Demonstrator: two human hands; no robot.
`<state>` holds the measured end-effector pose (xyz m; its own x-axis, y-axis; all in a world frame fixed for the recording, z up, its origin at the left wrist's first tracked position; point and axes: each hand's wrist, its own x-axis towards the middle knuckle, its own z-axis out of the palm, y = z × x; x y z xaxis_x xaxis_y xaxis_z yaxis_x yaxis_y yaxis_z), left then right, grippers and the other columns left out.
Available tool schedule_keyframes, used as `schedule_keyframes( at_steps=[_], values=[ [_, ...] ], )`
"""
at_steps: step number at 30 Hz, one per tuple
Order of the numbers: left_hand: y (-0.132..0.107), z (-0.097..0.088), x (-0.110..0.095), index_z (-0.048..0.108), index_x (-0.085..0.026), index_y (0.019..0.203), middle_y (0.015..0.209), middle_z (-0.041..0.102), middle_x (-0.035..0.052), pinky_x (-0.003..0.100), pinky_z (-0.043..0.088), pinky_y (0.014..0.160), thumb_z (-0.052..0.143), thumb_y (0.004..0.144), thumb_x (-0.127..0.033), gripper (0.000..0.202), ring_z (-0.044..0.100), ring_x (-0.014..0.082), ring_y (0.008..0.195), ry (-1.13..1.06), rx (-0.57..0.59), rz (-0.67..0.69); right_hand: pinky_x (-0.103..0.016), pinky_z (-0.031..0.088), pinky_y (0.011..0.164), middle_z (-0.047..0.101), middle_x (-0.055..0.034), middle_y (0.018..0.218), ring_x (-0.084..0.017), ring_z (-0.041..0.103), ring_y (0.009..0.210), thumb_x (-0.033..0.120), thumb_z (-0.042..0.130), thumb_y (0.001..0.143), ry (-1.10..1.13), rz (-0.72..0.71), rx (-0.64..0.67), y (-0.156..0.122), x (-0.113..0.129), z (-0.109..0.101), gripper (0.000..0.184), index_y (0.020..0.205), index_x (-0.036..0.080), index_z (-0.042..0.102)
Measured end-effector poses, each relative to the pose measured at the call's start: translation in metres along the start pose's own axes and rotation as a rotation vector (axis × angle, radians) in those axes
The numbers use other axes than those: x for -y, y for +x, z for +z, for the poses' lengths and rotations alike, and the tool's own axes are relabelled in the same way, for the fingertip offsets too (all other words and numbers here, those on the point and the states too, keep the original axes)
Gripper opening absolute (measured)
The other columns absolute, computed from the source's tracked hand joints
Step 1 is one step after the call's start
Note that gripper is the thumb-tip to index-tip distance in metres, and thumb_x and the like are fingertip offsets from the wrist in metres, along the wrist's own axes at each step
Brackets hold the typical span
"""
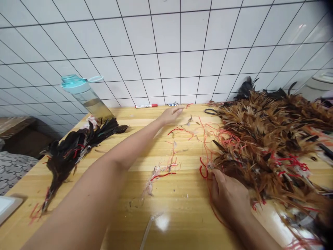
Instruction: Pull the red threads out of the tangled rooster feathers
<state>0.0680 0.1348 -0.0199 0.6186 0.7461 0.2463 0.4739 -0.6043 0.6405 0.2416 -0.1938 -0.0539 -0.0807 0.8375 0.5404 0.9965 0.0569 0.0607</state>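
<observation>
My left hand [171,115] reaches far across the wooden table with its fingers stretched out and nothing visible in them. Near its fingertips lie a short red string piece [189,105] and a blue-and-white object [172,104] by the wall. Closer to me, my right hand [229,194] is closed in a pinch at the tied end of a brown feather bundle [234,159]. Red thread [203,139] runs from around that end up to a loose tangle. The pinching fingertips are partly hidden.
A large heap of brown feathers [270,121] fills the right side, with a black scissor handle [211,111] beside it. Black feathers [65,156] and a water bottle [91,100] stand left. A marker [146,106] lies along the tiled wall [169,62]; a cable tie [147,231] lies in front.
</observation>
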Motion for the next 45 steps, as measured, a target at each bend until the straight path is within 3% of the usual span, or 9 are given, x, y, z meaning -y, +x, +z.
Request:
schedule_keyframes(
  at_steps=[7, 12, 19, 25, 29, 33, 36, 39, 45],
  values=[
    [0.078, 0.028, 0.017, 0.050, -0.014, 0.139, 0.148, 0.047, 0.0091, 0.032, 0.029, 0.117, 0.034, 0.096, -0.043, 0.054, 0.043, 0.0201, 0.138, 0.199, 0.011, -0.065, -0.029, 0.026, 0.055, 0.057, 0.0022, 0.053, -0.015, 0.052, 0.047, 0.013, 0.047, 0.084, -0.017, -0.005, -0.059, 0.000, 0.000, -0.002, 0.013, 0.091, 0.018, 0.057],
    [0.084, 0.048, 0.011, 0.048, -0.014, 0.141, 0.149, 0.046, 0.0084, 0.032, 0.028, 0.118, 0.034, 0.095, -0.042, 0.055, 0.043, 0.0202, 0.138, 0.236, 0.152, 0.020, -0.028, 0.029, 0.056, 0.059, 0.0028, 0.055, -0.013, 0.050, 0.048, 0.012, 0.048, 0.085, 0.082, -0.005, -0.103, -0.003, -0.001, -0.003, 0.018, 0.100, 0.017, 0.057],
    [0.013, 0.042, -0.016, 0.060, -0.021, 0.130, 0.143, 0.054, 0.0041, 0.028, 0.027, 0.119, 0.033, 0.096, -0.045, 0.050, 0.043, 0.0139, 0.137, 0.143, 0.400, 0.352, -0.028, 0.030, 0.058, 0.057, 0.0026, 0.054, -0.013, 0.050, 0.050, 0.014, 0.055, 0.084, 0.077, -0.024, -0.179, -0.005, -0.008, -0.002, 0.016, 0.098, 0.016, 0.061],
    [-0.082, 0.017, -0.030, 0.067, -0.030, 0.120, 0.136, 0.060, 0.0029, 0.033, 0.029, 0.119, 0.041, 0.093, -0.055, 0.045, 0.049, 0.0157, 0.133, -0.013, 0.466, 0.351, -0.025, 0.033, 0.059, 0.065, 0.0001, 0.062, -0.012, 0.056, 0.058, 0.017, 0.052, 0.086, 0.001, 0.026, -0.208, 0.004, -0.012, -0.007, 0.015, 0.095, 0.018, 0.064],
    [-0.135, -0.009, -0.039, 0.067, -0.031, 0.120, 0.135, 0.061, 0.0026, 0.030, 0.033, 0.117, 0.038, 0.093, -0.057, 0.048, 0.051, 0.0155, 0.131, -0.080, 0.497, 0.315, -0.026, 0.030, 0.058, 0.067, -0.0028, 0.076, -0.013, 0.057, 0.066, 0.021, 0.048, 0.088, 0.052, 0.090, -0.059, 0.057, -0.004, -0.044, 0.018, 0.091, 0.019, 0.066],
    [-0.174, -0.024, -0.036, 0.062, -0.028, 0.128, 0.138, 0.059, 0.0040, 0.033, 0.035, 0.116, 0.034, 0.095, -0.055, 0.051, 0.051, 0.0164, 0.132, -0.090, 0.257, 0.208, -0.027, 0.032, 0.062, 0.066, -0.0051, 0.081, -0.016, 0.053, 0.069, 0.024, 0.049, 0.084, 0.282, 0.282, -0.034, 0.140, 0.000, -0.062, 0.021, 0.092, 0.017, 0.066],
    [-0.195, -0.024, -0.023, 0.065, -0.024, 0.124, 0.136, 0.060, 0.0055, 0.036, 0.036, 0.116, 0.036, 0.094, -0.053, 0.050, 0.051, 0.0182, 0.132, -0.077, -0.019, 0.089, -0.028, 0.035, 0.064, 0.061, -0.0032, 0.069, -0.016, 0.048, 0.064, 0.023, 0.050, 0.079, 0.518, 0.376, 0.045, 0.191, 0.001, -0.036, 0.021, 0.089, 0.014, 0.067],
    [-0.208, -0.021, -0.012, 0.068, -0.022, 0.117, 0.131, 0.063, 0.0070, 0.037, 0.041, 0.113, 0.039, 0.094, -0.049, 0.047, 0.055, 0.0189, 0.127, -0.039, -0.199, 0.039, -0.028, 0.037, 0.069, 0.063, -0.0053, 0.075, -0.017, 0.050, 0.070, 0.021, 0.049, 0.078, 0.537, 0.495, 0.013, 0.213, 0.001, 0.008, 0.024, 0.091, 0.013, 0.068],
    [-0.212, -0.018, -0.014, 0.067, -0.023, 0.118, 0.130, 0.064, 0.0051, 0.039, 0.039, 0.115, 0.040, 0.094, -0.043, 0.041, 0.051, 0.0197, 0.131, 0.132, -0.093, 0.160, -0.027, 0.038, 0.074, 0.066, -0.0092, 0.089, -0.018, 0.053, 0.079, 0.020, 0.042, 0.081, 0.455, 0.672, -0.013, 0.195, -0.008, 0.067, 0.030, 0.098, 0.013, 0.067]
  ],
)
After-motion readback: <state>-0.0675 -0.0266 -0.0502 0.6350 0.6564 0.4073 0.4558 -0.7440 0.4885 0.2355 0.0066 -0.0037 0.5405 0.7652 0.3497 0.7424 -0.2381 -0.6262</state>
